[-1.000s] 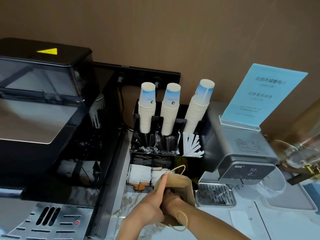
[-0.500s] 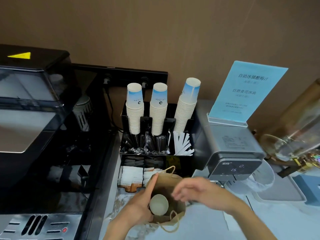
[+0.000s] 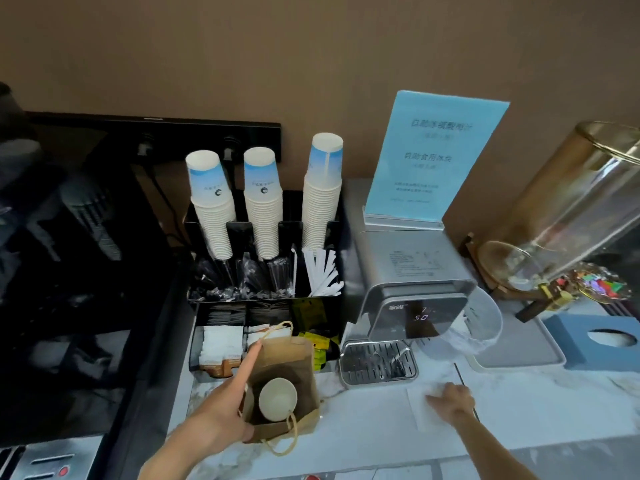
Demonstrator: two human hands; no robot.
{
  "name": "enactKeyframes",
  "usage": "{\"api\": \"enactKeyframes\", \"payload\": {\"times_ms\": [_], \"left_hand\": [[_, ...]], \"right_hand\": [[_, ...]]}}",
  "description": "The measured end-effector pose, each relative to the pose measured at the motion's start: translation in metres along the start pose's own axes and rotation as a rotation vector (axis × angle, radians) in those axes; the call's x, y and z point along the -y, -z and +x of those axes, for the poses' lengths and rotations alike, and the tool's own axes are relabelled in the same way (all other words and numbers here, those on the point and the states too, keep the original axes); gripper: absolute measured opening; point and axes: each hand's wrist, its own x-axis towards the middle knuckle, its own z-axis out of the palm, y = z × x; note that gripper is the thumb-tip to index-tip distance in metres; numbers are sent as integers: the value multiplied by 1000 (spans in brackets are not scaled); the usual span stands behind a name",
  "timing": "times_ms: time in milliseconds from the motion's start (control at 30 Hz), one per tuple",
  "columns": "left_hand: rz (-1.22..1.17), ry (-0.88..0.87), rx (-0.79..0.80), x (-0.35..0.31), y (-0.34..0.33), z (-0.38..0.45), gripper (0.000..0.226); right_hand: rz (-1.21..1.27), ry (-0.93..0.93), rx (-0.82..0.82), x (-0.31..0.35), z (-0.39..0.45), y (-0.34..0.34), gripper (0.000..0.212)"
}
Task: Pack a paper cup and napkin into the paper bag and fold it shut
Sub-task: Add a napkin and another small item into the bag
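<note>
A brown paper bag point(image 3: 294, 362) with twine handles stands open on the marble counter. A white paper cup point(image 3: 278, 399) sits upright inside it, its mouth facing me. My left hand point(image 3: 221, 410) grips the bag's left edge, the index finger stretched along the rim. A white napkin point(image 3: 420, 407) lies flat on the counter to the right of the bag. My right hand point(image 3: 452, 401) rests on the napkin, fingers down on it and spread a little.
Behind the bag, a black organiser point(image 3: 266, 299) holds three cup stacks point(image 3: 261, 209), stirrers and sachets. A silver water dispenser point(image 3: 412, 296) with a drip tray stands right of the bag, a black coffee machine point(image 3: 69, 271) left. A blue tissue box point(image 3: 602, 341) and a glass dispenser point(image 3: 568, 216) sit far right.
My right hand left the bag's mouth and moved right onto the napkin. The cup now sits inside the open bag. My left hand stays on the bag's edge.
</note>
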Motion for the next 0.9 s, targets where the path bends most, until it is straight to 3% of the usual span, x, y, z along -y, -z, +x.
{"api": "enactKeyframes", "payload": {"times_ms": [100,233,367,467,567,667,800,900], "left_hand": [[-28,-6,6,-1,-2,0,121],[-24,-8,-11,0,-3,0,122],[-11,15,-15,0,-2,-2,123],[-5,7,-16,1,-2,-1,122],[-5,-6,-19,2,-4,1,121],[-11,-16,-35,5,-4,2,122],[-8,-26,-39,10,-6,4,123],[-8,-27,-47,10,-7,5,125]], "right_hand": [[59,-35,-49,0,3,-23,71],[74,-96,19,1,9,-37,57],[236,-28,29,8,5,-41,47],[503,-55,134,13,-14,-35,42],[882,-78,384,22,-53,-16,30],[1023,77,595,41,-100,16,37],[1090,307,643,78,-154,53,49],[1086,527,793,118,-191,67,32]]}}
